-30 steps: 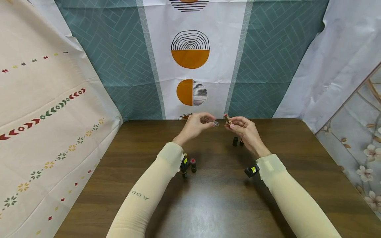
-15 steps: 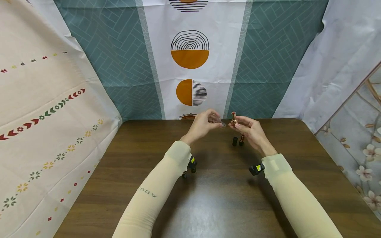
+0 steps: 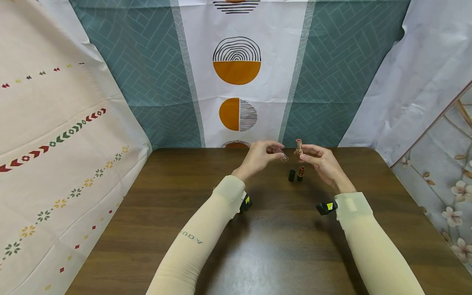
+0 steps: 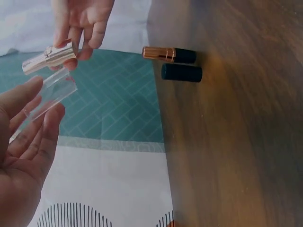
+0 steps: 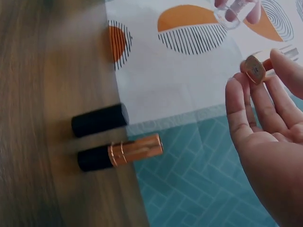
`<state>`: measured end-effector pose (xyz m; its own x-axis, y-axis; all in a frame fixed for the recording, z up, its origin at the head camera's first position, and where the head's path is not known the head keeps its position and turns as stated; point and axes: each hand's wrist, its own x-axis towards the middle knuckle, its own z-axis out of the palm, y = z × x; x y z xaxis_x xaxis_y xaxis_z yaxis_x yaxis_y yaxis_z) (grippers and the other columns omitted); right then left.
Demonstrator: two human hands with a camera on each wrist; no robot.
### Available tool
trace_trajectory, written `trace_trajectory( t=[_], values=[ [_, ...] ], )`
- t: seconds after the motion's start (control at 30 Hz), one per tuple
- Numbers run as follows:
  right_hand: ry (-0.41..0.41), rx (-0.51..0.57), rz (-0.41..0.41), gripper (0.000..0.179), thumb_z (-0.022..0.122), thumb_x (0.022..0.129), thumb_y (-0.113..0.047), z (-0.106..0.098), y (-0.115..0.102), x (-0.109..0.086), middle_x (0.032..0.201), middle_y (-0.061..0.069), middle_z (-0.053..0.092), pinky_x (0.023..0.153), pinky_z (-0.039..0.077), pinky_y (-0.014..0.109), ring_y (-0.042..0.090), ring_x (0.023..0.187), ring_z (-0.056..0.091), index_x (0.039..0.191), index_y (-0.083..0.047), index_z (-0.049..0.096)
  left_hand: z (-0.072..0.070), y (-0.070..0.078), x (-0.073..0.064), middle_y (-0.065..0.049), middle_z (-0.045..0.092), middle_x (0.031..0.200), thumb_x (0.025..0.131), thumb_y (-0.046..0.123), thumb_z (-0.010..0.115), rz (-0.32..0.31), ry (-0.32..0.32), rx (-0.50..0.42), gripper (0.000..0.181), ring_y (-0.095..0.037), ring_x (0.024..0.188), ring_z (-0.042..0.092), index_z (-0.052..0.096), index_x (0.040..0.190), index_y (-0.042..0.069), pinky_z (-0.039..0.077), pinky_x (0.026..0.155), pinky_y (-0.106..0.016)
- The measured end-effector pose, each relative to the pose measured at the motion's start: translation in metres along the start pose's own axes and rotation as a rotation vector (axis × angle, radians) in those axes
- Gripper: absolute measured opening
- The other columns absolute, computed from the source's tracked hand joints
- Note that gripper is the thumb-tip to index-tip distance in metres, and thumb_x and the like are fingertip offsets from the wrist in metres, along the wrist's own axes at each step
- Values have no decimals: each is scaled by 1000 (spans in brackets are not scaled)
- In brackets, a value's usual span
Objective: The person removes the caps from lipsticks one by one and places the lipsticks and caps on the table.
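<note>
Okay, so looking at a gold lipstick, red at the top, pinched between thumb and fingertips of the right hand, at roughly 10 o'clock from the palm. Held pretty much upright above the far edge of the wooden table. Over in the left hand, a see-through clear cap, also gripped, out at the tips of the thumb and curled fingers, about 3 o'clock from the knuckles. Cap tilted, just beside the lipstick, with the lipstick at 2 o'clock from it. Small gap between the two in the head view.

Down on the table at 8 o'clock from the right hand: a black-based lipstick with a gold upper part, standing upright, and right next to it at 9 o'clock a black cap, upright too. Both below the hands, clear of the space between them. Behind at 12 o'clock, a patterned cloth.

As for pose: left sleeve slanting up from 7 o'clock, right sleeve from 5, fingertips facing each other, wrists lifted off the wood.
</note>
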<state>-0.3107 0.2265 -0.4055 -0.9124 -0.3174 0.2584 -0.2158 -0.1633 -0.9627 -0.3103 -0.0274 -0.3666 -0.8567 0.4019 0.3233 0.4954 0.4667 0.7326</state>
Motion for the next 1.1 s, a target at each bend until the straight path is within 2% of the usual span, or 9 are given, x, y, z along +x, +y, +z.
trace_trajectory(
  t=[0.17, 0.3, 0.47, 0.57, 0.7, 0.9, 1.1],
  values=[
    [8, -90, 41, 26, 66, 100, 0, -8, -3, -5, 113, -3, 73, 91, 54, 23, 14, 100, 69, 126, -1, 67, 10, 4, 0, 0, 76, 101, 95, 19, 77, -17, -10, -1, 31, -9, 93, 71, 76, 125, 10, 55, 82, -20],
    [-2, -172, 55, 25, 68, 99, -1, -12, -5, -7, 106, -6, 73, 88, 55, 23, 11, 94, 70, 124, 4, 65, 21, 6, -1, -1, 74, 101, 96, 15, 76, -22, -7, 20, 31, -11, 95, 71, 75, 127, 9, 55, 81, -19],
    [-39, -319, 101, 29, 72, 98, -5, -17, -7, -10, 103, -7, 71, 88, 55, 22, 8, 96, 70, 122, 8, 61, 34, 8, -2, 1, 69, 101, 97, 17, 76, -43, -13, 63, 33, -12, 98, 68, 74, 129, 12, 53, 83, -19],
    [-56, -384, 127, 32, 74, 97, -7, -22, -8, -12, 102, -6, 71, 87, 55, 22, 7, 96, 70, 122, 8, 60, 41, 7, -3, 2, 69, 102, 96, 18, 76, -55, -21, 76, 35, -10, 97, 67, 73, 131, 13, 52, 84, -18],
    [-87, -481, 132, 33, 77, 95, -9, -30, -10, -15, 100, -2, 72, 84, 56, 24, 10, 93, 71, 120, 7, 61, 49, 6, -4, 3, 72, 103, 95, 16, 77, -88, -20, 38, 37, -7, 94, 67, 70, 131, 13, 52, 83, -19],
    [-144, -614, 102, 31, 79, 92, -8, -40, -5, -18, 98, 3, 72, 81, 54, 24, 11, 91, 68, 116, 4, 66, 60, -1, -8, 4, 71, 102, 94, 15, 79, -108, -5, 1, 27, -5, 91, 65, 70, 119, 12, 52, 79, -18],
    [-208, -641, 110, 29, 79, 90, -2, -42, 8, -19, 96, 9, 73, 77, 54, 24, 10, 88, 67, 114, 8, 66, 72, -11, -11, 4, 71, 101, 94, 14, 79, -109, -22, 16, 24, -3, 88, 64, 72, 116, 12, 51, 76, -17]
  ],
)
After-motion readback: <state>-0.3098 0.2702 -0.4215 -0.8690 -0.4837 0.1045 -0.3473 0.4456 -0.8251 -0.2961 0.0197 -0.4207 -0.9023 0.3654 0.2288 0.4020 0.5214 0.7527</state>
